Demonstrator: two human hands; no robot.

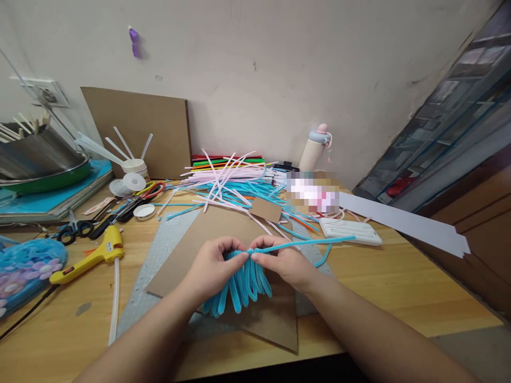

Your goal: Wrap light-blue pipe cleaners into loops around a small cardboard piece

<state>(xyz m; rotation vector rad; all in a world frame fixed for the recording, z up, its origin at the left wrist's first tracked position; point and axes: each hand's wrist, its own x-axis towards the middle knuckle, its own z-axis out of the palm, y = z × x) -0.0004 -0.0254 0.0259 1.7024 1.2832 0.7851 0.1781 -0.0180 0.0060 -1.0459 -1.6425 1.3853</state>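
Observation:
A bunch of blue pipe cleaners [238, 290], bent into a row of hanging loops, is held above a brown cardboard sheet [275, 324]. My left hand [211, 268] pinches its top edge between thumb and fingers. Close beside it, my right hand [289, 263] is closed on the same row, near its right end. From this pinch a straight blue pipe cleaner [319, 242] sticks out to the right. Both thumb tips nearly meet at the top of the loops. The fingers behind the loops are partly hidden.
A yellow glue gun [93, 258] lies at left, near black scissors [75, 229] and a blue flowered item [30, 266]. Piled pipe cleaners [231, 178] in several colours lie at the back. A white device [351, 232] and a bottle [314, 149] are to the right. Under the cardboard is a cutting mat [159, 250].

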